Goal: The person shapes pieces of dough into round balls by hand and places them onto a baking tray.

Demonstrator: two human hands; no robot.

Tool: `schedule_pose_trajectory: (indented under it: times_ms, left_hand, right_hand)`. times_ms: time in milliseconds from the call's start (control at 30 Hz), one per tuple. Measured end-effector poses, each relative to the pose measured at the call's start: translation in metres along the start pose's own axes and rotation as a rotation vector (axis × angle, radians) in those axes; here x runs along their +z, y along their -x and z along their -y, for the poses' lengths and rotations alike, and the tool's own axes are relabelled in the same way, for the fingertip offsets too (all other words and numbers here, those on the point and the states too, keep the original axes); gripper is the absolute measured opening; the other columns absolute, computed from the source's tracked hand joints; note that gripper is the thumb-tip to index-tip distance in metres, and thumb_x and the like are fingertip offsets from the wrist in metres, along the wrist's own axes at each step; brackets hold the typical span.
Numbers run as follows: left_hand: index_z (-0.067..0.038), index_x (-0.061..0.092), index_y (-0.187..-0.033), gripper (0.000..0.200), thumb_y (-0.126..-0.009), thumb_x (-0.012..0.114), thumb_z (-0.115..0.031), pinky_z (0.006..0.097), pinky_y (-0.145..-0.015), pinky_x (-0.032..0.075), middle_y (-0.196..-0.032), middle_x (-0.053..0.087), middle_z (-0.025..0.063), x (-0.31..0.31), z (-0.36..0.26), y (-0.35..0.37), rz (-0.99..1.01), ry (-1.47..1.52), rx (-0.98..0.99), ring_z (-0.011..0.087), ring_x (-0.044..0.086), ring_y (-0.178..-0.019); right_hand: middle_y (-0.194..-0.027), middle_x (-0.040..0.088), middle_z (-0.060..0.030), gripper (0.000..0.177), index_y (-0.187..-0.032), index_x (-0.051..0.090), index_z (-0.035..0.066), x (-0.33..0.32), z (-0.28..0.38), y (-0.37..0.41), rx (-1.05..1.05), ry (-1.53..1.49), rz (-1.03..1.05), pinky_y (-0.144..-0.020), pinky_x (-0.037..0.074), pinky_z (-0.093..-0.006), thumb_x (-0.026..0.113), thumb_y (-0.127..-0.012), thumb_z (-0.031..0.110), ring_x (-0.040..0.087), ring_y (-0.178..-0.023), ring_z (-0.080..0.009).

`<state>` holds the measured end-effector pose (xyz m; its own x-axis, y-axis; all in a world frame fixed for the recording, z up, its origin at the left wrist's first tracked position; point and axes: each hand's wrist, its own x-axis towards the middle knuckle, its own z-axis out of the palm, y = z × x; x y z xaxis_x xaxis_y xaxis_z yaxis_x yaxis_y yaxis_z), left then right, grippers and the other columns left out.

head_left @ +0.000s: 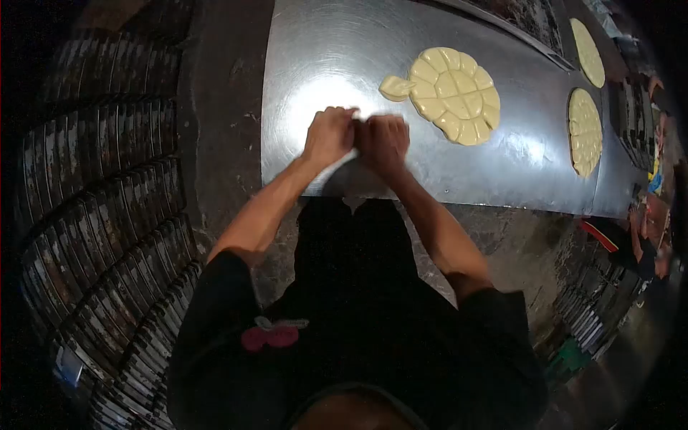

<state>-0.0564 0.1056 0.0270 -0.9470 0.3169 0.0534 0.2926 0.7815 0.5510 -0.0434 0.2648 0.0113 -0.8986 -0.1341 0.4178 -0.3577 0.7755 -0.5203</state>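
Observation:
My left hand [330,136] and my right hand [385,142] are side by side over the near part of a shiny metal table [516,172]. Both have their fingers curled in, the right one a little blurred. A dark patch shows between them; whether it is a held object or shadow I cannot make out. Just beyond, to the right, lies a flat round of pale yellow dough [459,97], scored into several sections. A small leaf-shaped lump of dough [395,88] touches its left edge.
Two more flat dough pieces, a scored one [585,132] and a smoother one [588,54], lie towards the right. Stacked dark metal trays [107,208] line the left side. More trays [580,315] stand at lower right. Another person [638,236] is partly visible at far right.

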Motion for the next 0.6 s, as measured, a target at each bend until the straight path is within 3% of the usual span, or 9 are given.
schedule_pose_trajectory:
  times_ms: [33,67,133,167,300,433,500,567,600]
  left_hand:
    - [-0.002,0.062,-0.105,0.023,-0.083,0.058,-0.009,0.0436,-0.082,0.046,-0.087,0.063,0.0185,-0.01,-0.006,0.025,0.263,-0.073,0.031,0.0361,0.06,-0.089]
    - [-0.002,0.062,-0.104,0.023,-0.082,0.059,-0.009,0.0442,-0.08,0.047,-0.085,0.063,0.0185,-0.016,0.002,0.056,0.143,-0.023,0.168,0.0362,0.059,-0.086]
    - [-0.002,0.062,-0.104,0.024,-0.08,0.061,-0.008,0.0448,-0.076,0.047,-0.082,0.061,0.0177,-0.041,0.053,0.082,0.066,-0.04,0.222,0.0363,0.059,-0.082]
    - [-0.002,0.062,-0.104,0.025,-0.08,0.062,-0.007,0.0448,-0.074,0.047,-0.08,0.061,0.0169,-0.049,0.071,0.076,0.111,-0.1,0.14,0.0362,0.059,-0.081]
    - [-0.001,0.061,-0.106,0.027,-0.08,0.062,-0.007,0.0448,-0.073,0.046,-0.084,0.063,0.0157,-0.02,0.018,-0.006,-0.325,0.201,-0.148,0.0354,0.06,-0.081]
    - [0.001,0.066,-0.088,0.011,-0.081,0.061,-0.005,0.0491,-0.072,0.047,-0.08,0.064,0.0192,-0.015,0.004,0.06,-0.051,0.085,0.306,0.0354,0.062,-0.08]
    - [0.0,0.066,-0.081,0.008,-0.081,0.06,-0.006,0.0499,-0.07,0.047,-0.075,0.062,0.0194,-0.047,0.031,0.068,0.337,-0.186,0.094,0.0368,0.062,-0.076]
    - [-0.001,0.065,-0.09,0.011,-0.082,0.06,-0.007,0.0488,-0.071,0.047,-0.081,0.064,0.0202,-0.053,0.067,0.056,-0.141,-0.073,0.161,0.0377,0.061,-0.076]
    - [-0.001,0.065,-0.089,0.011,-0.081,0.06,-0.007,0.0492,-0.071,0.047,-0.081,0.064,0.02,-0.044,0.062,0.032,-0.3,0.007,0.094,0.038,0.061,-0.076]
  right_hand:
    - [-0.072,0.059,-0.0138,0.018,-0.075,0.062,0.009,-0.007,-0.012,0.027,-0.124,-0.005,0.007,-0.065,0.043,-0.0436,0.069,-0.079,0.025,0.057,-0.071,-0.0335]
    - [-0.072,0.059,-0.0138,0.018,-0.075,0.062,0.009,-0.037,-0.018,0.035,-0.119,-0.001,0.003,-0.065,0.043,-0.0436,0.069,-0.079,0.025,0.057,-0.071,-0.0335]
    - [-0.074,0.059,-0.0142,0.017,-0.08,0.063,0.007,-0.094,-0.028,0.028,0.075,-0.013,0.867,-0.066,0.044,-0.0433,0.068,-0.08,0.024,0.056,-0.076,-0.0355]
    - [-0.074,0.059,-0.0142,0.017,-0.08,0.063,0.007,-0.09,-0.032,0.014,0.074,0.004,0.849,-0.066,0.044,-0.0433,0.068,-0.08,0.024,0.056,-0.076,-0.0355]
    - [-0.079,0.063,-0.0149,0.015,-0.086,0.062,0.008,-0.01,-0.006,-0.009,0.164,0.031,0.048,-0.066,0.045,-0.0469,0.068,-0.079,0.019,0.06,-0.08,-0.0351]
    - [-0.078,0.06,-0.0148,0.012,-0.084,0.061,0.007,-0.033,-0.002,0.063,-0.229,-0.09,0.199,-0.07,0.043,-0.0469,0.065,-0.081,0.017,0.057,-0.079,-0.0357]
    - [-0.076,0.057,-0.0141,0.012,-0.09,0.06,0.005,-0.058,-0.043,0.068,-0.378,-0.239,0.253,-0.075,0.042,-0.0476,0.061,-0.084,0.015,0.055,-0.078,-0.0363]
    - [-0.078,0.059,-0.013,0.011,-0.087,0.061,0.006,-0.07,-0.063,0.029,-0.026,0.126,0.626,-0.072,0.042,-0.0468,0.064,-0.081,0.015,0.055,-0.079,-0.0354]
    - [-0.08,0.059,-0.0122,0.012,-0.086,0.061,0.006,-0.05,-0.053,0.014,-0.001,0.086,0.374,-0.071,0.041,-0.0461,0.066,-0.08,0.015,0.055,-0.078,-0.0349]
